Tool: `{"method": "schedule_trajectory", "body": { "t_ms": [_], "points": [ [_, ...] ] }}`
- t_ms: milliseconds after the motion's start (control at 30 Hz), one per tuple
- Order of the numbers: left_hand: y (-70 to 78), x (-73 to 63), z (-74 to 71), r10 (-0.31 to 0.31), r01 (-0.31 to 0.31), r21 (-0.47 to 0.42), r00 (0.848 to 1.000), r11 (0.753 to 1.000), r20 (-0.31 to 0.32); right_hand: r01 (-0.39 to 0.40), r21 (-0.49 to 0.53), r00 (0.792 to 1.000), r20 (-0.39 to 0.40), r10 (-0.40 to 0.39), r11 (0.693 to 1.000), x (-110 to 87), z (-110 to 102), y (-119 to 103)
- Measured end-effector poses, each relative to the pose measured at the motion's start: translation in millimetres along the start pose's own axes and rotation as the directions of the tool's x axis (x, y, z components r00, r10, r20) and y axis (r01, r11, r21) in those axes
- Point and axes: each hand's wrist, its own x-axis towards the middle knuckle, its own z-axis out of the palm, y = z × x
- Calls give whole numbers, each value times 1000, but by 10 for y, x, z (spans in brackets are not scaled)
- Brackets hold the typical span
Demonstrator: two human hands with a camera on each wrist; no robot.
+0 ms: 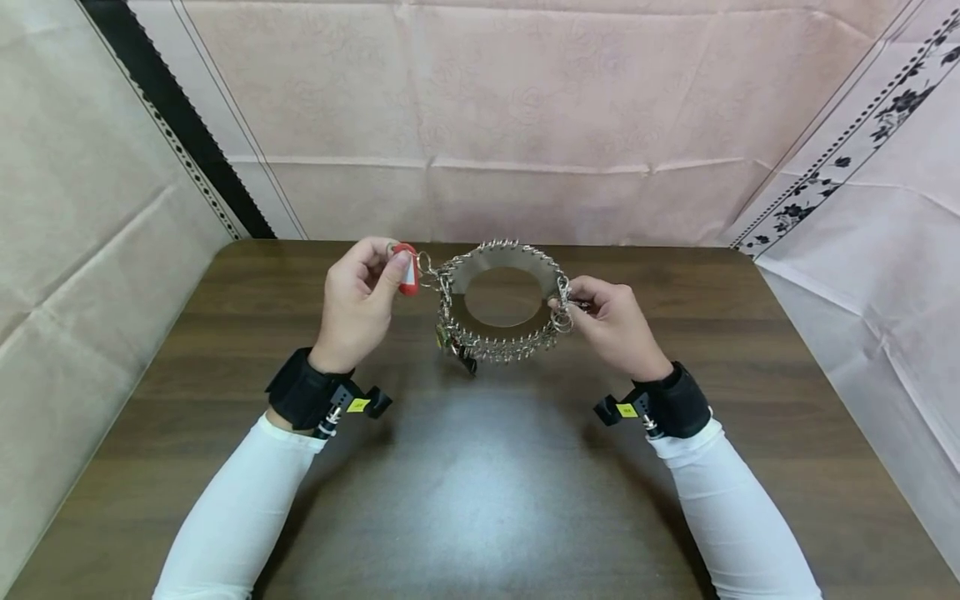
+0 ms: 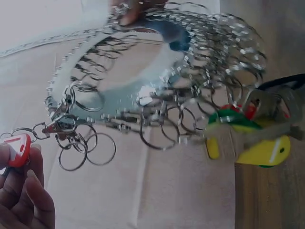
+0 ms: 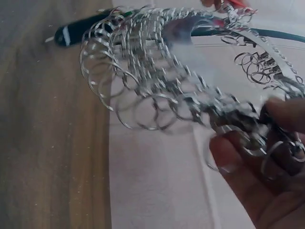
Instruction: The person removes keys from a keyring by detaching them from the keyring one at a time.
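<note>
Between both hands, above the table, is a large metal ring [image 1: 517, 257] hung all round with small key rings on short chain links. My left hand [image 1: 360, 292] pinches a red key tag [image 1: 409, 271] with a pale label, linked by a small chain to the ring's left side. On the right side, my right hand [image 1: 615, 321] pinches some of the metal clasps and small rings between thumb and fingers. In the left wrist view, yellow and green tags [image 2: 264, 150] hang from the near edge. A dark oblong piece [image 3: 78, 32] hangs there too, partly hidden by the rings.
The brown wooden table [image 1: 480, 483] spreads below the hands. Pale patterned cloth [image 1: 525, 100] stands behind its back edge and along both sides. Each wrist wears a black strap [image 1: 675, 400] with a small camera mount.
</note>
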Motion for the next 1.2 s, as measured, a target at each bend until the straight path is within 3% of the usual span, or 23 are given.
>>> {"method": "schedule_trajectory", "body": {
  "t_ms": [133, 300, 633, 933, 1000, 1200],
  "points": [
    [33, 9, 2, 11, -11, -6, 1000, 1000, -11, -34, -9, 994, 100, 34, 999, -11, 35, 29],
    [102, 8, 17, 29, -29, -15, 999, 999, -13, -102, -28, 969, 222, 105, 994, -23, 139, 69],
    [272, -10, 41, 125, -125, 7, 992, 992, 11, -181, 39, 937, 309, 160, 983, -77, 384, 223],
    [373, 56, 62, 263, -271, 142, 962, 952, 72, -208, 1, 857, 483, 182, 978, -45, 316, 216],
    [388, 73, 53, 279, -288, 167, 957, 943, 77, -211, 0, 857, 481, 185, 977, -29, 274, 191],
    [441, 129, 11, 317, -321, 255, 947, 912, 58, -201, 16, 898, 402, 178, 980, 28, 190, 93]
  ]
}}
